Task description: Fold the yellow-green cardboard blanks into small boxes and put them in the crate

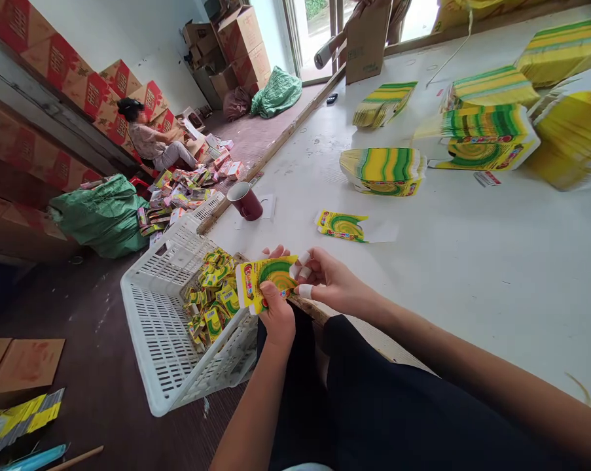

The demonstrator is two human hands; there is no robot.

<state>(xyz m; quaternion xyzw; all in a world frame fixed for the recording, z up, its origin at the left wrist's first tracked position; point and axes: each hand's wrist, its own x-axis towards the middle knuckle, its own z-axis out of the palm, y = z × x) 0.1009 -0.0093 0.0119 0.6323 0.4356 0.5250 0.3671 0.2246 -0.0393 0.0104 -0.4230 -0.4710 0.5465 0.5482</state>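
Observation:
My left hand point(279, 317) grips a small yellow and green printed carton point(269, 278), thumb on its front face and fingers behind. At the carton's right end, my right hand point(332, 281) has white tape on several fingertips, which are bent and pressed against the edge there. A single flat carton point(343, 226) lies on the white table point(447, 275) just beyond my hands. Below and left of my left hand, a white plastic basket point(150, 327) holds many small yellow-green cartons point(214, 294).
Fanned stacks of flat cartons point(386, 171) lie across the far right of the table. A maroon mug point(246, 201) stands near the table's left edge. On the floor, another person point(152, 140) sits beside a heap of packets point(177, 196) and stacked boxes point(54, 59).

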